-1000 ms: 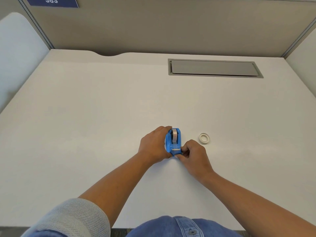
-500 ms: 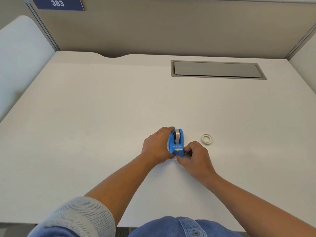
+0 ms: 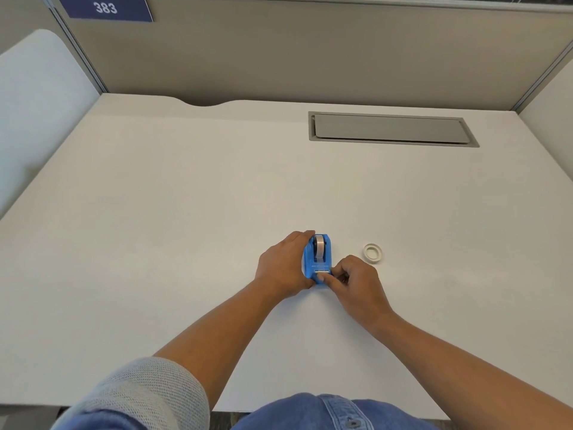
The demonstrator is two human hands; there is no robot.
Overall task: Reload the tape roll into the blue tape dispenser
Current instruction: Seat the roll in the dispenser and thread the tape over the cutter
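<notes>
The blue tape dispenser (image 3: 310, 264) stands on the white desk, its cutter end toward me. A roll of clear tape (image 3: 319, 248) sits upright in its cradle. My left hand (image 3: 283, 265) wraps the dispenser's left side and holds it steady. My right hand (image 3: 356, 283) is at the near right corner, thumb and fingertips pinched together at the metal cutter blade. Whether a tape end is between those fingers I cannot tell. A small white ring, an empty tape core (image 3: 372, 252), lies flat on the desk to the right of the dispenser.
The white desk (image 3: 155, 228) has a grey cable hatch (image 3: 392, 128) set into it at the back right. Grey partition walls close the back and sides, with a blue sign reading 383 (image 3: 105, 8) at the top left.
My hands and the dispenser stay in place. My right fingers have shifted slightly along the cutter end. The view has tilted a little, so everything sits slightly lower and to the right.
</notes>
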